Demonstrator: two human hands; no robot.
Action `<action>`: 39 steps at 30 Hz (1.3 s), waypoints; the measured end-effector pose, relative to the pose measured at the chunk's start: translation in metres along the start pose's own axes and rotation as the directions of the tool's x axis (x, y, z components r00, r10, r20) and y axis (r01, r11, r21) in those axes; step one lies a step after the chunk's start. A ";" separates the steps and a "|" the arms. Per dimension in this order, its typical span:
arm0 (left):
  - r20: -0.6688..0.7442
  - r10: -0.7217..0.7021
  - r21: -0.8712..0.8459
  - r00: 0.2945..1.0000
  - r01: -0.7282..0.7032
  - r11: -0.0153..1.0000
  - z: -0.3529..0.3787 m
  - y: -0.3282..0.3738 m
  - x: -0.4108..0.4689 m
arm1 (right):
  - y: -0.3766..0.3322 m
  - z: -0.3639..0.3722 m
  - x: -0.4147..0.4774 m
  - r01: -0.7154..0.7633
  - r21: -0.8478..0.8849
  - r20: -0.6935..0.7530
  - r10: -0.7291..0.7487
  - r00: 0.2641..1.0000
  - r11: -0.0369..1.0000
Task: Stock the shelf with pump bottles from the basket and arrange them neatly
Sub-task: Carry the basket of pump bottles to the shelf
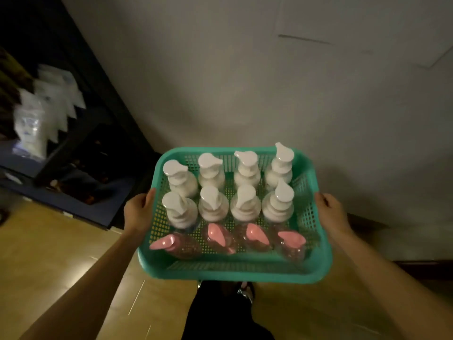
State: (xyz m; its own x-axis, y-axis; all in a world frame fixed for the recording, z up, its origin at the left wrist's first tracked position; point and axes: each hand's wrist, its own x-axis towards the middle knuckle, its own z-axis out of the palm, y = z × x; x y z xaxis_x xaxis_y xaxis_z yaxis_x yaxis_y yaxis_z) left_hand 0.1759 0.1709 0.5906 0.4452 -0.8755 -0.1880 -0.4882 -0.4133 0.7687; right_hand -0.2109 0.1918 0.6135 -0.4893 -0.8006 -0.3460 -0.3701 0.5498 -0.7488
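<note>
A pale wall (pixel 245 69) and a wooden floor (pixel 49 253) lie ahead. Well beyond the left hand's outer side stands a dark shelf unit (pixel 81 168) holding blurred white packets (pixel 44 106). A teal perforated plastic basket (pixel 235 273) is held between both hands, off the floor. The left hand (pixel 138 212) grips its left rim, thumb curled over the edge. The right hand (pixel 331 212) grips the right rim likewise, fingers hidden beneath. Between the hands, eight white-pump bottles (pixel 210 204) stand upright in two rows; nearer the wrists sit four pink-pump bottles (pixel 218 238) in a row
</note>
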 end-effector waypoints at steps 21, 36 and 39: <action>-0.496 -0.469 -0.282 0.731 0.375 0.883 -0.130 -0.079 -0.217 | -0.108 0.083 -0.067 0.458 -0.084 0.625 -0.311 0.715 0.885; -0.717 -0.692 -0.574 0.083 0.493 0.654 -0.168 -0.169 -0.487 | -0.102 0.210 -0.289 0.760 0.026 0.959 -0.231 0.165 0.650; -0.697 -0.714 -0.632 -0.061 0.524 0.572 -0.170 -0.191 -0.539 | -0.085 0.229 -0.352 0.780 0.068 0.976 -0.203 0.077 0.622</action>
State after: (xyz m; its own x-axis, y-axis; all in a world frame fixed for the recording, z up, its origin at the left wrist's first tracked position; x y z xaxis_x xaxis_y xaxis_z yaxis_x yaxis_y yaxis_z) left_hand 0.1568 0.7649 0.6489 0.8449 0.5232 -0.1113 0.4281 -0.5366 0.7272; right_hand 0.1735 0.3722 0.6694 0.8085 -0.4054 -0.4265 -0.5581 -0.2987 -0.7741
